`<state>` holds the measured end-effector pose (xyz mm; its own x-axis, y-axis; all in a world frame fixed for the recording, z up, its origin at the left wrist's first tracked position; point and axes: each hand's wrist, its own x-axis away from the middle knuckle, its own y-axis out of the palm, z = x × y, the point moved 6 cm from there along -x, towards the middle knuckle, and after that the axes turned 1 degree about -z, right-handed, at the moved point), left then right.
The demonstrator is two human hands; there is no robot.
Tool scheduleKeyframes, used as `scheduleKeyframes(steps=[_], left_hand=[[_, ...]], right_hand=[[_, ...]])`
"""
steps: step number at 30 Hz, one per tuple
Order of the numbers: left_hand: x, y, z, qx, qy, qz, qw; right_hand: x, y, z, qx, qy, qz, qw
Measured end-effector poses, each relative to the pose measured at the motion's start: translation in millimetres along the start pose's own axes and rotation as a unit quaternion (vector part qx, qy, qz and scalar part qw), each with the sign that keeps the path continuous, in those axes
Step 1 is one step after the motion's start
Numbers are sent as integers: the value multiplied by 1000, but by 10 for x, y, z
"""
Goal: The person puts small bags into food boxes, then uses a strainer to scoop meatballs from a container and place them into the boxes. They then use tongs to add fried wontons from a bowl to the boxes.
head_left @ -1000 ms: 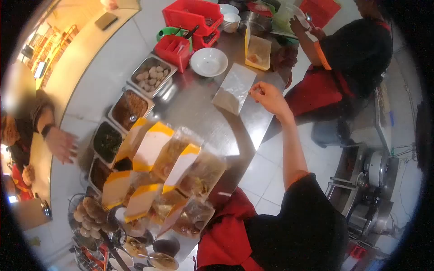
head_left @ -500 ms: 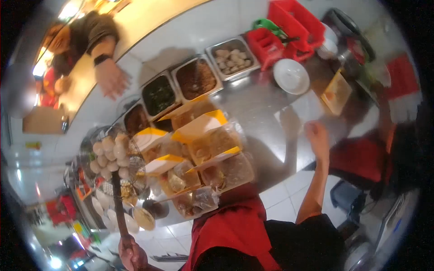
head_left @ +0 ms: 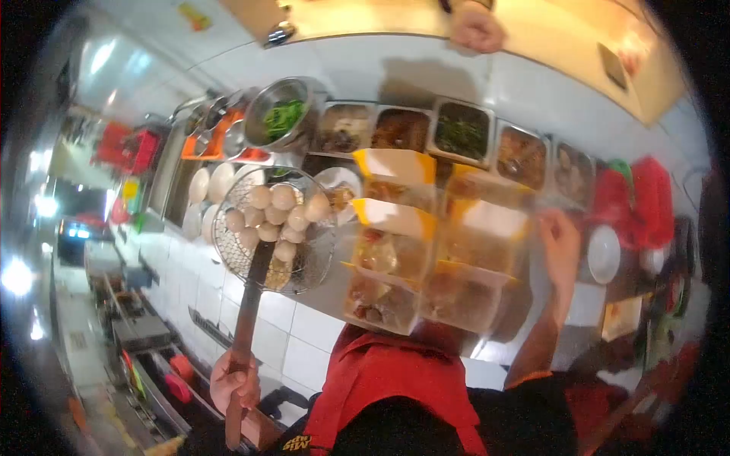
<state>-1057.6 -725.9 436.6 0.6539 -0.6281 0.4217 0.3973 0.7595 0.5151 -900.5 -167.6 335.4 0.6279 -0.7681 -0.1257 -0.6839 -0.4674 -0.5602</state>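
Observation:
My left hand (head_left: 236, 382) is wrapped round the wooden handle of a wire skimmer (head_left: 328, 254). Several pale round meatballs (head_left: 283, 197) lie in its wire basket, which hangs over the left part of the counter. My right hand (head_left: 560, 237) is just right of the paper food boxes, slightly blurred, its fingers curled in with nothing visible in them. Several open food boxes (head_left: 464, 300) with yellow-edged flaps stand in two columns in front of me. Food and clear plastic bags show inside them, though the details are hard to make out.
Behind the boxes runs a row of metal food pans (head_left: 461, 131). A steel bowl of greens (head_left: 285, 114) stands back left, near stacked white bowls (head_left: 199, 185). Red baskets (head_left: 652, 199) and a white bowl (head_left: 604, 254) are at right. Another person's hand (head_left: 477, 29) rests on the ledge.
The view has swung left, bringing the bowl of greens into sight. My left hand still carries the skimmer of meatballs. My right hand is now nearer the boxes.

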Motion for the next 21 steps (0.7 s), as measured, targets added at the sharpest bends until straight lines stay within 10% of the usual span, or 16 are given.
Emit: scheduleKeyframes(steps=[11, 14, 16, 21], left_hand=[[31, -869, 313, 45, 52, 64, 996], [-34, -1172, 457, 65, 61, 70, 994], [-53, -1313, 544, 81, 56, 74, 992], [-100, -1676, 690, 85, 18, 66, 994]], right_hand=[[-57, 1214, -1436, -125, 30, -194, 972], [-377, 2266, -2091, -307, 14, -363, 880], [-573, 3042, -2233, -398, 171, -436, 789], [-1084, 4269, -2269, -349, 306, -318, 826]])
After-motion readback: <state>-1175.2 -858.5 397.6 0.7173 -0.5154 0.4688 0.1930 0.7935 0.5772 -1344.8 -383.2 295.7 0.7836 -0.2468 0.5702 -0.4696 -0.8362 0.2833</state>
